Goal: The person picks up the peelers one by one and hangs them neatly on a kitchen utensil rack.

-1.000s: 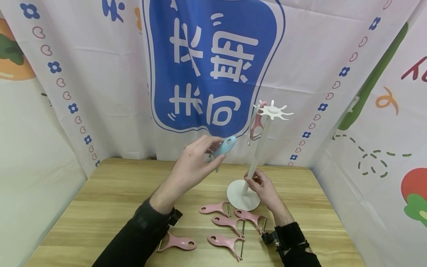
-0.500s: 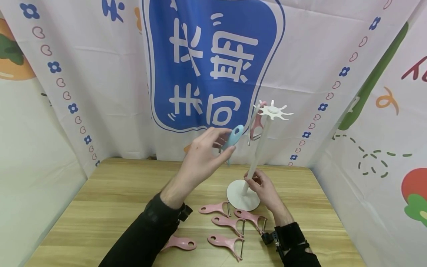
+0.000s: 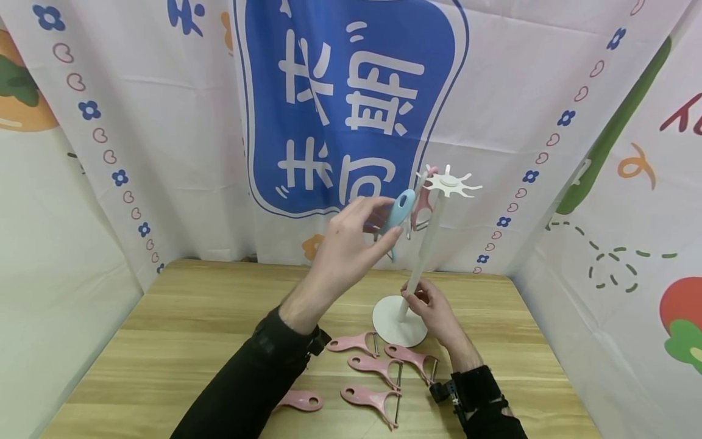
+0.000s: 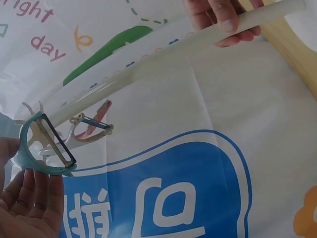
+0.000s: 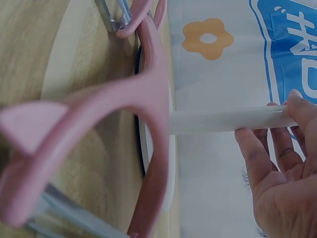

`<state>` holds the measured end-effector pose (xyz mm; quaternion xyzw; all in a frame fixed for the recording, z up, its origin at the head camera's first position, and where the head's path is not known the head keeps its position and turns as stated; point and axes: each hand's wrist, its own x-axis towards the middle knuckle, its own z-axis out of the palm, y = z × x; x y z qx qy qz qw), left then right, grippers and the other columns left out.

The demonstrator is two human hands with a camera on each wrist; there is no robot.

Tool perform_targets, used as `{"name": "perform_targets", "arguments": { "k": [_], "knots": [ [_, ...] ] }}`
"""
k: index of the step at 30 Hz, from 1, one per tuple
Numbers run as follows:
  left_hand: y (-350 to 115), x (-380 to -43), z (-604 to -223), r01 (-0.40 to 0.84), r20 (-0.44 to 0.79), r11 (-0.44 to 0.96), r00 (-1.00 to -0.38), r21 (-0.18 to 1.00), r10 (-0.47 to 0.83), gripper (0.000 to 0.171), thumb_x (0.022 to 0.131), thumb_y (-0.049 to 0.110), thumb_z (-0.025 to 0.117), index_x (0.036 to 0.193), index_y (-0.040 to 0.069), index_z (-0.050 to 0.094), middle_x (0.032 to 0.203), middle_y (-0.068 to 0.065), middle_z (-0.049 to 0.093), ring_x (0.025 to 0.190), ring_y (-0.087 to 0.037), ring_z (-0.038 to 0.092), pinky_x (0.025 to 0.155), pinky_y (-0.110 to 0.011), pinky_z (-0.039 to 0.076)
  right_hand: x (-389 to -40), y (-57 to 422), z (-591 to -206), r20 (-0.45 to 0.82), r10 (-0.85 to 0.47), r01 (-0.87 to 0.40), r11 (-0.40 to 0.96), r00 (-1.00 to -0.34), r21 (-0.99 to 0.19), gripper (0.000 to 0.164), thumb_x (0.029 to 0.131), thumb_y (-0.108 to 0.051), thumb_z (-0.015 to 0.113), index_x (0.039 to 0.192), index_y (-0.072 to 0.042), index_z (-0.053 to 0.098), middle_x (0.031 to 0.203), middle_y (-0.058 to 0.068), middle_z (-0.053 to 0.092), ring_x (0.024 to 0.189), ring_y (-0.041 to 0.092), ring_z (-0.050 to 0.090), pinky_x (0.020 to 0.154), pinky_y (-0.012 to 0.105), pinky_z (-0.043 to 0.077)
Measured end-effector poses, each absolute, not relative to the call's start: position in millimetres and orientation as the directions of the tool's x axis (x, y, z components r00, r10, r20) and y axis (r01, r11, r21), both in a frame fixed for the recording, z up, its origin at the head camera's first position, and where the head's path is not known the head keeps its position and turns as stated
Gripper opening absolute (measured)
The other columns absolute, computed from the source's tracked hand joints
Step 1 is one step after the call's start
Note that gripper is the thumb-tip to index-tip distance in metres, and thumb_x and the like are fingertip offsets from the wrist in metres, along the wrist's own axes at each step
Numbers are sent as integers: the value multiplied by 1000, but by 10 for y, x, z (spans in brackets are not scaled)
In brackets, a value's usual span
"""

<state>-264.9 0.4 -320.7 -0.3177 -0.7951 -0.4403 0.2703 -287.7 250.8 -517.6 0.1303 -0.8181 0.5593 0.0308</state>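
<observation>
My left hand (image 3: pixel 356 241) pinches a light blue peeler (image 3: pixel 401 209) by its handle, the holed end up, just left of the top of a white stand (image 3: pixel 420 262). In the left wrist view the blue peeler's blade (image 4: pixel 58 141) faces the camera. Low on the stand's pole, my right hand (image 3: pixel 436 308) grips with thumb and fingers, as the right wrist view also shows. A pink peeler (image 3: pixel 422 204) and a whitish one (image 4: pixel 74 141) hang from the left prongs of the stand's spoked top (image 3: pixel 450 182).
Several pink peelers lie on the wooden table (image 3: pixel 208 329) in front of the stand's round base (image 3: pixel 392 326); one peeler (image 3: pixel 373 399) is near the front. My left sleeve partly covers another pink peeler (image 3: pixel 304 400). A printed cloth (image 3: pixel 181 152) hangs behind.
My left hand has moved right and upward with the light blue peeler, closer to the stand's top. My right hand stays on the pole.
</observation>
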Motion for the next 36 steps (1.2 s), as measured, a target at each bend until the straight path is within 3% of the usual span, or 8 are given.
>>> {"name": "perform_targets", "arguments": {
  "k": [15, 30, 36],
  "knots": [
    [138, -2723, -3119, 752, 725, 392, -642, 530, 251, 47, 98, 38, 71, 137, 14, 62, 111, 4, 62, 100, -5, 60, 87, -18, 56, -2878, 2514, -5176, 204, -186, -258, 340, -961, -904, 27, 102, -36, 65, 117, -14, 66, 112, 13, 64, 104, 33, 63, 89, 45, 55],
    [286, -2800, -3106, 736, 703, 376, -666, 563, 249, 48, 98, 33, 71, 139, 11, 61, 113, 0, 63, 100, -7, 62, 87, -17, 56, -2806, 2454, -5030, 175, -200, -237, 347, -964, -907, 21, 105, -16, 60, 120, -1, 63, 115, 27, 63, 110, 42, 61, 92, 48, 56],
    [324, -2840, -3138, 737, 701, 369, -666, 566, 255, 46, 98, 32, 72, 138, 11, 61, 112, 1, 63, 98, -6, 62, 86, -17, 56, -2847, 2485, -5104, 169, -191, -226, 341, -967, -912, 23, 105, -22, 60, 122, -6, 63, 117, 24, 64, 112, 39, 61, 95, 49, 56]
  ]
}}
